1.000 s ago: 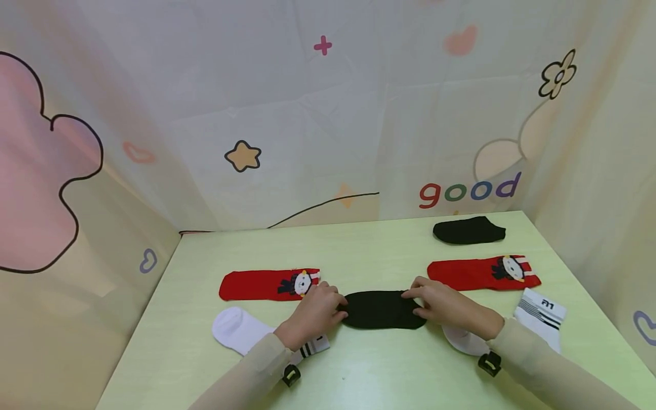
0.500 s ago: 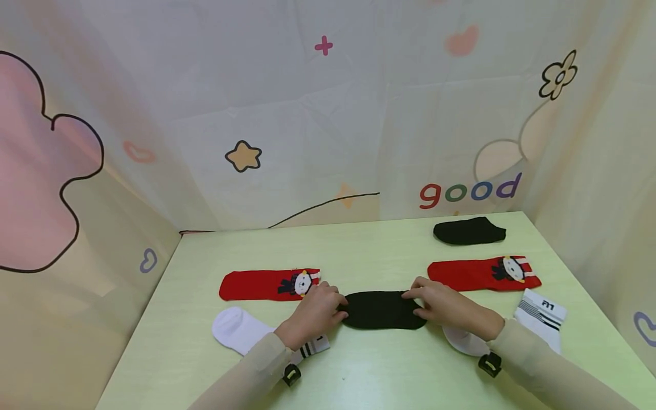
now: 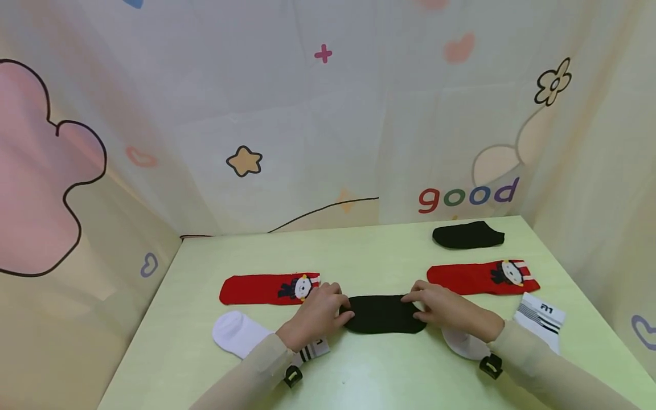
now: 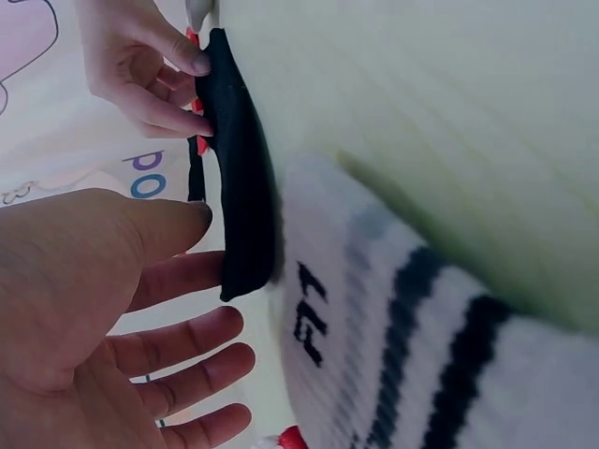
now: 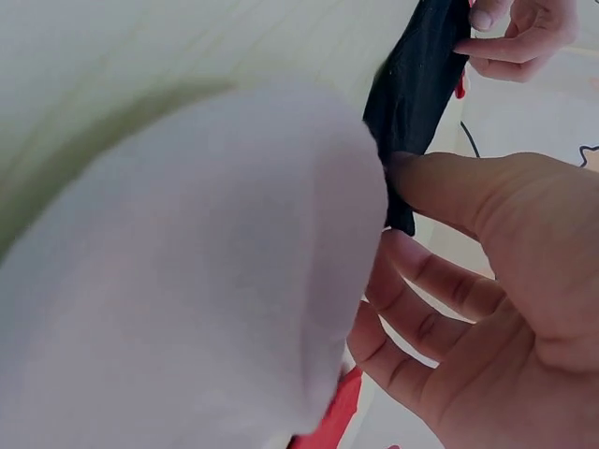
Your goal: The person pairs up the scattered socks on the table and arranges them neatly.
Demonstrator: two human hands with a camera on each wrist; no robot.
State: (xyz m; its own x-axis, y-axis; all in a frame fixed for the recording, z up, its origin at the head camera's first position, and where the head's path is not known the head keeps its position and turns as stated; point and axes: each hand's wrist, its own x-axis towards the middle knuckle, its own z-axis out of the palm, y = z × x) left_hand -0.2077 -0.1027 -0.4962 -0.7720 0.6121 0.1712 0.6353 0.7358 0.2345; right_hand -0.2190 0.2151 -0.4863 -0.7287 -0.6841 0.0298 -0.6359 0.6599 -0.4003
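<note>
Printed cloth [image 3: 287, 114] hangs behind a pale table [image 3: 389, 370], and six socks lie before me. Between the two hands, flat on the surface, rests the black sock [image 3: 384, 314]. The left hand [image 3: 318, 313] pinches one end with thumb and forefinger, its remaining fingers loosely extended; the right hand [image 3: 451, 307] likewise pinches the opposite end. Compared with half a second ago, the left thumb reaches slightly farther over its end, while the right grip and the sock's position appear unchanged. I judge this a minor adjustment of hold, the work at this stage being one of straightening rather than carrying. Just beyond the left grip lies one red sock [image 3: 248, 289]; beyond the right grip, another red sock [image 3: 466, 279], then a second black sock [image 3: 468, 236] farther off. On the near side of each grip, partly hidden by the arms, lie a white sock [image 3: 237, 333] and its striped counterpart [image 3: 540, 319].
</note>
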